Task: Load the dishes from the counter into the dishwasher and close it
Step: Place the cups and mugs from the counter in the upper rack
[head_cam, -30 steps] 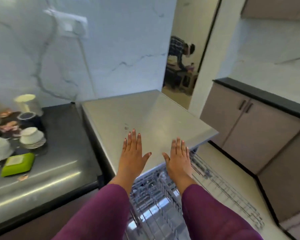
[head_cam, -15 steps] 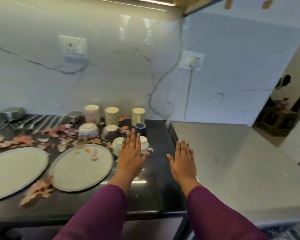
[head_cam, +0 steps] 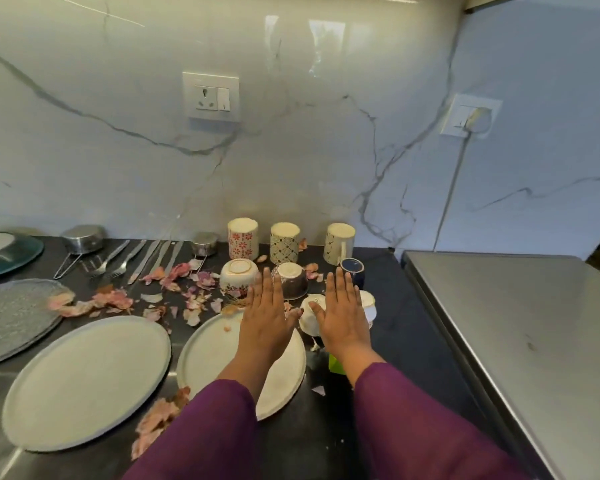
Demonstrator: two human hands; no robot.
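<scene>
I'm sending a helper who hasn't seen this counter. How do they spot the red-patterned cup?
Follow the black counter back to the marble wall, below the wall socket. Three tall cups stand upside down there. The red-patterned cup is the leftmost, the only one with red flowers.

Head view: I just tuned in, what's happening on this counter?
A person in purple sleeves holds both hands out flat, palms down, over the dark counter, gripping nothing. The left hand is above the far edge of a pale plate. The right hand is above a small white cup. The other dishes also sit on the counter: a second plate, mugs upside down by the wall, and forks and knives, amid pinkish scraps. No dish is picked up yet.
</scene>
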